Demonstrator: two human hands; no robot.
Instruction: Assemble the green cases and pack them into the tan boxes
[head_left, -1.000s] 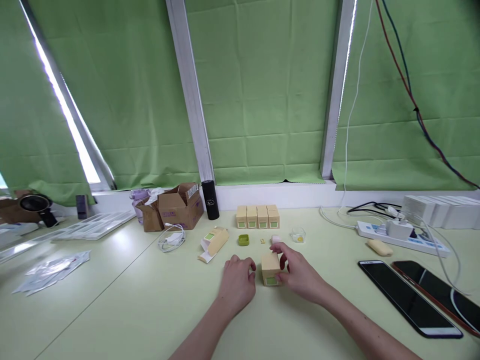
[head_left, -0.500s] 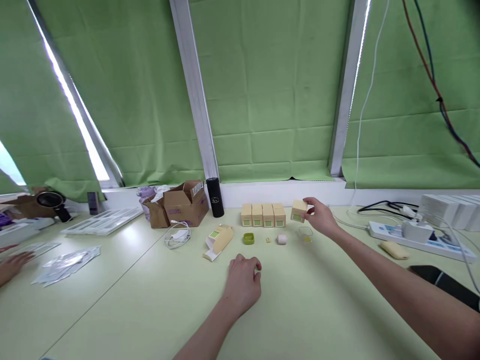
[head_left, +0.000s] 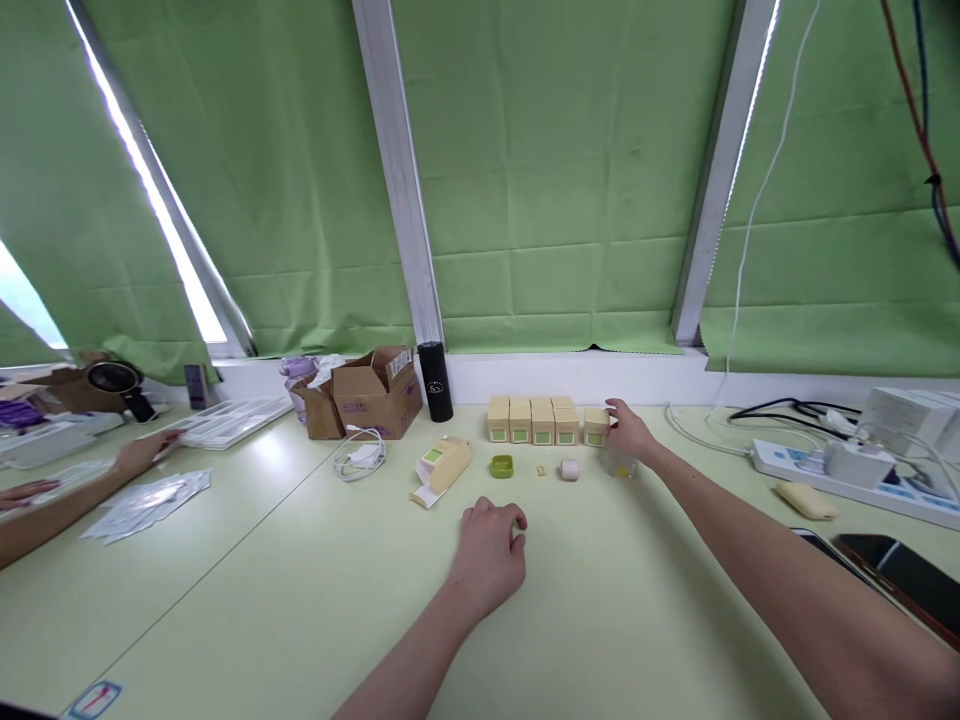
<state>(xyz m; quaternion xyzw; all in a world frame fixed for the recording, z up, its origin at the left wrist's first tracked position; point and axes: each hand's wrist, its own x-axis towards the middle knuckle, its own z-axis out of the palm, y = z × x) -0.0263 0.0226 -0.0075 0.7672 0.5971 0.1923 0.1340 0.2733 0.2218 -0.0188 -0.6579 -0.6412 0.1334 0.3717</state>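
Note:
My right hand (head_left: 628,432) is closed on a small pale-yellow box (head_left: 597,428) with a green label, at the right end of a row of several similar boxes (head_left: 532,420). The held box appears down on the table, close beside the last one. Under that wrist is a clear piece with a yellow part (head_left: 621,464). My left hand (head_left: 491,557) rests on the table, fingers loosely bent, thumb apart, with nothing seen in it. Beyond it are a green square dish (head_left: 502,466), a tiny yellow piece (head_left: 541,470) and a small white roll (head_left: 569,469).
An opened yellow carton (head_left: 442,470), a white cable (head_left: 361,455), a cardboard box (head_left: 376,393) and a black bottle (head_left: 435,382) stand left of centre. A power strip (head_left: 855,477) and phones (head_left: 904,575) lie right. Another person's hands (head_left: 142,453) reach in at left, near plastic bags (head_left: 150,505).
My right hand has lowered the small box and brought it beside the row's right end. My left hand stays put. At left, the other person's arm has reached farther in. The view has shifted slightly.

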